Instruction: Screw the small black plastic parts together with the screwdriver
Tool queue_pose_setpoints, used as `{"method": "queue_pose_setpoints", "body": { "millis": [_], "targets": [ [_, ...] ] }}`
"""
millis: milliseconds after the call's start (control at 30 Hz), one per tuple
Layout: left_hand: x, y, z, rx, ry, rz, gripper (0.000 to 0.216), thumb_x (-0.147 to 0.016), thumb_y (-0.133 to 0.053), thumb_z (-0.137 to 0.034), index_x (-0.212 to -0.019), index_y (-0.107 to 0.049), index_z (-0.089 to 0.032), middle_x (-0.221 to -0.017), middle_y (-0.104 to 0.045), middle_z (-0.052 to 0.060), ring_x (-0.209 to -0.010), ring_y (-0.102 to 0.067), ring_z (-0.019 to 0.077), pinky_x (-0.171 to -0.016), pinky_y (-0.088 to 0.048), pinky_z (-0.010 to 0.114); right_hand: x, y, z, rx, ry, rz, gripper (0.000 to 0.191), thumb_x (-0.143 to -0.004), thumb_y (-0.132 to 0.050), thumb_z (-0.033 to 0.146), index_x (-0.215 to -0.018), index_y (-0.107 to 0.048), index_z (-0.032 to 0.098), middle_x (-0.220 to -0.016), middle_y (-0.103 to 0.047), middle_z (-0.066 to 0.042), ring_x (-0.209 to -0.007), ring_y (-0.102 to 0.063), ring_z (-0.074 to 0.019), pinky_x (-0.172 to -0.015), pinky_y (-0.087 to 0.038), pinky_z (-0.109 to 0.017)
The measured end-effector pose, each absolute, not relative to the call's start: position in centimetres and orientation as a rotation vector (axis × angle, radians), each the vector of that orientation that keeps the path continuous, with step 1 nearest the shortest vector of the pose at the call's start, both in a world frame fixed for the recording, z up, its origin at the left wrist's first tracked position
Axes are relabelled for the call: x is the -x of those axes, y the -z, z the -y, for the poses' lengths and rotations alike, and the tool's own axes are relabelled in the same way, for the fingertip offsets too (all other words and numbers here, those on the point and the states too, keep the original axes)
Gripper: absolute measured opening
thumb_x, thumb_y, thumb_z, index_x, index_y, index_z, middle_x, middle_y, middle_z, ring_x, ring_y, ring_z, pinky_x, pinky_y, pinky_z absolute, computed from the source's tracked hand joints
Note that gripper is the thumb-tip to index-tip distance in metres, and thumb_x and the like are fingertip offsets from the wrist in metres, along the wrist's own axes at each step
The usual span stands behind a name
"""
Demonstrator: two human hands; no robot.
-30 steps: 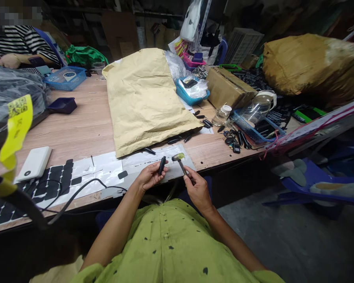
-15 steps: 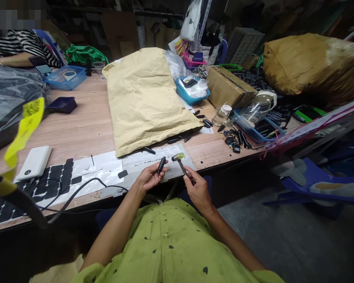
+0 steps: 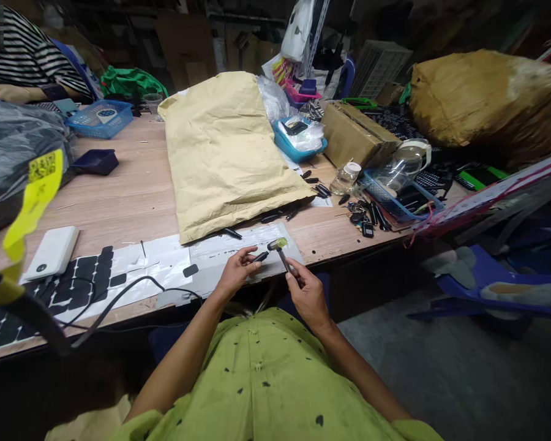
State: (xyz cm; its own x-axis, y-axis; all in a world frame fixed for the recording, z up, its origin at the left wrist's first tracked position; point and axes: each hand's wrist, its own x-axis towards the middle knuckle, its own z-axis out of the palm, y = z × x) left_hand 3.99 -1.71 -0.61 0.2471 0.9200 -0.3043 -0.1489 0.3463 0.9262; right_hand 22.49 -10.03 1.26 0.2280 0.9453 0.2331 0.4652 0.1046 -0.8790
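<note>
My left hand [image 3: 234,274] pinches a small black oblong part [image 3: 259,256] over the table's near edge. The part lies nearly level, its tip pointing at the head of a small hammer [image 3: 278,245]. My right hand [image 3: 307,294] is closed on the hammer's thin handle, and the hammer's yellow-green head sits just right of the black part. Both hands hover above a clear plastic sheet [image 3: 239,248]. More black parts [image 3: 275,216] lie scattered on the table beyond.
A big tan paper sack [image 3: 220,147] lies across the wooden table [image 3: 128,196]. Blue baskets [image 3: 298,144], a cardboard box [image 3: 353,135], a white power bank [image 3: 50,252], black pad sheets [image 3: 80,283] and a cable surround me. A person in stripes sits far left.
My left hand has tipped the black part from upright to nearly level, bringing its tip toward the hammer head. The right hand has barely moved.
</note>
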Motion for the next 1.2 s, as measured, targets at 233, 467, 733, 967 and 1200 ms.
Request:
{"method": "queue_pose_setpoints", "body": {
  "millis": [233,467,733,967,1200],
  "targets": [
    [-4.06,0.6,1.8,-0.971,-0.927,-1.084,0.056,-0.054,-0.084,-0.022,-0.107,-0.07,-0.019,-0.08,-0.064,-0.003,-0.081,-0.066,0.0164,-0.077,-0.055,0.03,-22.55,-1.21,10.11,1.514,-0.618,1.368,0.036,-0.088,-0.057,0.027,-0.12,-0.073,0.021,-0.098,-0.076,-0.006,-0.078,-0.068,-0.0164,-0.079,-0.058,-0.03],
    [-3.96,0.7,1.7,-0.988,-0.956,-1.095,0.056,-0.052,-0.084,-0.019,-0.107,-0.07,-0.019,-0.08,-0.065,-0.003,-0.081,-0.066,0.0166,-0.076,-0.055,0.03,-22.44,-0.88,10.08,1.516,-0.619,1.361,0.036,-0.088,-0.056,0.029,-0.119,-0.074,0.021,-0.096,-0.075,-0.006,-0.076,-0.067,-0.0158,-0.077,-0.058,-0.029],
    [-3.79,1.05,1.79,-0.962,-0.913,-1.094,0.05,-0.054,-0.086,-0.029,-0.101,-0.073,-0.017,-0.078,-0.069,0.0,-0.074,-0.065,0.0162,-0.069,-0.052,0.029,-22.41,-0.95,10.04,1.512,-0.617,1.367,0.036,-0.088,-0.056,0.028,-0.118,-0.074,0.021,-0.095,-0.075,-0.006,-0.075,-0.067,-0.0162,-0.078,-0.058,-0.03],
    [-3.69,1.06,1.96,-0.913,-0.877,-1.067,0.045,-0.057,-0.089,-0.035,-0.095,-0.077,-0.015,-0.081,-0.075,0.004,-0.069,-0.066,0.016,-0.069,-0.054,0.03,-22.45,-1.0,9.96,1.513,-0.625,1.377,0.036,-0.088,-0.056,0.028,-0.118,-0.074,0.021,-0.096,-0.076,-0.006,-0.075,-0.067,-0.0161,-0.078,-0.058,-0.031],
    [-3.56,1.11,2.06,-0.828,-0.838,-0.986,0.049,-0.066,-0.084,-0.051,-0.094,-0.071,-0.013,-0.075,-0.073,0.006,-0.061,-0.065,0.0136,-0.056,-0.05,0.024,-22.43,-1.1,9.92,1.515,-0.634,1.39,0.036,-0.088,-0.056,0.028,-0.118,-0.074,0.02,-0.096,-0.076,-0.007,-0.076,-0.067,-0.0164,-0.078,-0.058,-0.031]
  ]
}}
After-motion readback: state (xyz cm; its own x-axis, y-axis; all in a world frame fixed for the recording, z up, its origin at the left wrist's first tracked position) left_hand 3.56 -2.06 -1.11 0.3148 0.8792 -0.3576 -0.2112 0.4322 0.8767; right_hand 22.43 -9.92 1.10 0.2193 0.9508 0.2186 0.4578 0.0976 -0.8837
